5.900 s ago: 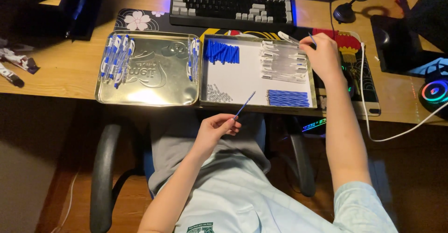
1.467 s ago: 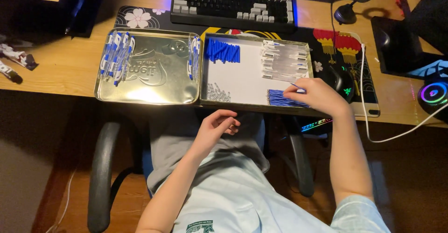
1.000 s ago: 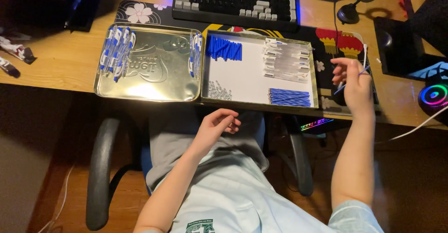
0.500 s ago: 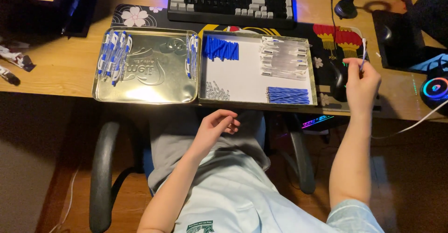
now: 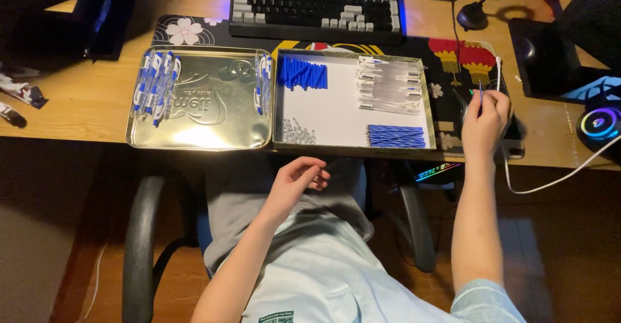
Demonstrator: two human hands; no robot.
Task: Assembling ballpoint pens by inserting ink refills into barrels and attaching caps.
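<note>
Head view, right hand (image 5: 484,122) pinching thin blue refill (image 5: 480,94), left hand (image 5: 299,177) apart

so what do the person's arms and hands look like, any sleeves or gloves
No gloves: the left hand and right hand are both bare, with no rings, watch or bracelet that can be made out. Both forearms are uncovered. The short sleeves of a pale blue-green top end near the elbows. No cables or markings on either arm.
</note>
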